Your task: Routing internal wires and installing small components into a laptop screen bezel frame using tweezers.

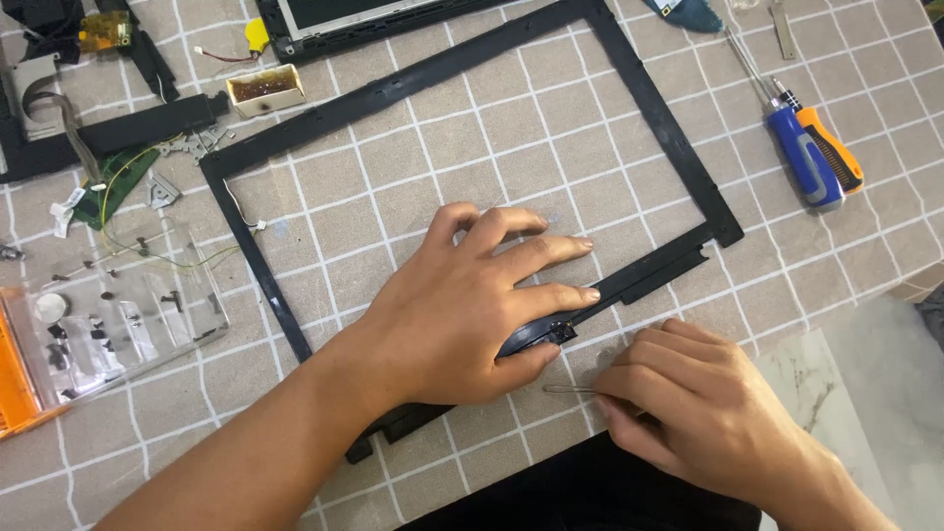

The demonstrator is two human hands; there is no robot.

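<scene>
So there's one black plastic screen frame (472,59) lying flat on the tiled tablecloth (472,157), and two hands working at its near edge. Left hand (462,315) is pressed flat on the bottom bar of the frame, fingers spread a bit apart and pointing right, thumb tucked under against the bar's front edge. So the bar runs right under the palm and pokes out past the fingertips.

Right hand (688,398) sits just beside it on the cloth, fingers curled together and pinched on one thin metal tool (568,389), whose tip points left, just below the bar and near the left thumb.

Other stuff: two screwdrivers (816,152) side by side at upper right, one blue and one orange, well apart from the hands. One clear parts box (128,315) with small screws on the left, one green circuit board (116,185) above it.
</scene>
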